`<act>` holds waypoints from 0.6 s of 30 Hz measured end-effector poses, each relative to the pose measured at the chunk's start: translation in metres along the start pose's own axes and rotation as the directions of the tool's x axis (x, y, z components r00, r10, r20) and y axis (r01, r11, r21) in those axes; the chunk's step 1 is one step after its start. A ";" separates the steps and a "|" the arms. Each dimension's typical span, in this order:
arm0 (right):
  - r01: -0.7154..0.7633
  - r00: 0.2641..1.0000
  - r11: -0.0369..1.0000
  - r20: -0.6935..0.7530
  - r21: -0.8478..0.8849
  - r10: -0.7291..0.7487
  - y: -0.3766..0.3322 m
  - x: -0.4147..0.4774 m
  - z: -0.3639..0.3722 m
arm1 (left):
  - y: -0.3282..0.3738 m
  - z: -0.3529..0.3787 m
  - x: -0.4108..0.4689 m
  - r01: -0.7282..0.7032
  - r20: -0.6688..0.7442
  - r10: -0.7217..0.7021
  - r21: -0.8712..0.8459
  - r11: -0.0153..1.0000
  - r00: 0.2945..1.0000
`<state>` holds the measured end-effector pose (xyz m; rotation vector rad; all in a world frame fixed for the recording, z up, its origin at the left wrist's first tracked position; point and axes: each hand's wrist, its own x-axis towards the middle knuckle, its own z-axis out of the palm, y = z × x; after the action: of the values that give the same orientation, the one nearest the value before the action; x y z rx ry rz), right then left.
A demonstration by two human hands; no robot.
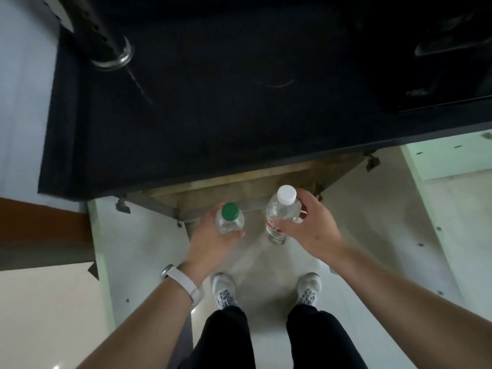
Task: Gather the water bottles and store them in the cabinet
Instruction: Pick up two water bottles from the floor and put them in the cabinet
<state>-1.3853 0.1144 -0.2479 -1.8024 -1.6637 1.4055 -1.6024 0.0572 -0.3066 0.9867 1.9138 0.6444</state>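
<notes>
My left hand (210,241) grips a clear water bottle with a green cap (229,218), held upright. A taller clear bottle with a white cap (282,213) and a red label is gripped upright by my right hand (310,229). Both bottles hang just in front of the open cabinet (239,186) under the black countertop (213,115). The cabinet's wooden interior shows below the counter edge; its depth is hidden.
Two white cabinet doors stand swung open, one at the left (138,249) and one at the right (415,222). A metal faucet base (111,54) stands on the counter's far left. My white shoes (225,290) are on the pale floor between the doors.
</notes>
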 end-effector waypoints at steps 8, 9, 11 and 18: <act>0.091 0.995 0.992 -0.052 0.085 -0.087 0.093 0.078 0.047 | -0.061 0.065 0.067 -0.022 -0.077 0.012 -0.132 0.991 0.997; 0.106 0.993 0.989 -0.063 0.100 -0.100 0.107 0.090 0.053 | -0.069 0.073 0.077 -0.040 -0.085 0.029 -0.132 0.990 0.996; 0.152 0.986 0.982 -0.083 0.108 -0.144 0.134 0.113 0.065 | -0.087 0.086 0.097 -0.075 -0.112 0.060 -0.135 0.988 0.992; 0.318 0.942 0.937 -0.159 0.142 -0.295 0.208 0.190 0.101 | -0.135 0.121 0.164 -0.254 -0.150 0.239 -0.089 0.963 0.959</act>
<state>-1.3760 0.1873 -0.5382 -1.4379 -1.6214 1.2168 -1.6004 0.1249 -0.5415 1.1482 1.8671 0.9728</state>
